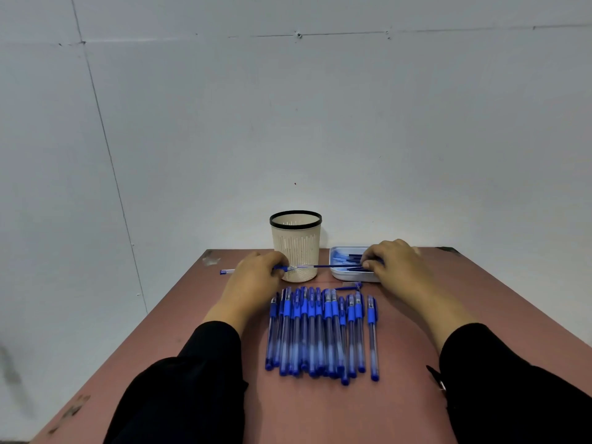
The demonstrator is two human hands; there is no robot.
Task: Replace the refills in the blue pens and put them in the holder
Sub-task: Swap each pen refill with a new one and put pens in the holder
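Observation:
Several blue pens [320,331] lie side by side in a row at the table's middle. Behind them stands a cream mesh holder [296,248] with a black rim. My left hand [256,277] grips a pen barrel [228,271] in front of the holder; the barrel's back end sticks out to the left. A thin blue refill [323,266] runs from that barrel to the right. My right hand [394,264] pinches the refill's far end over a white tray [349,276] that holds several blue refills.
The reddish-brown table [192,315] ends at a grey wall just behind the holder and tray. A small blue pen cap [352,286] lies between the tray and the pen row. Black sleeves cover both forearms.

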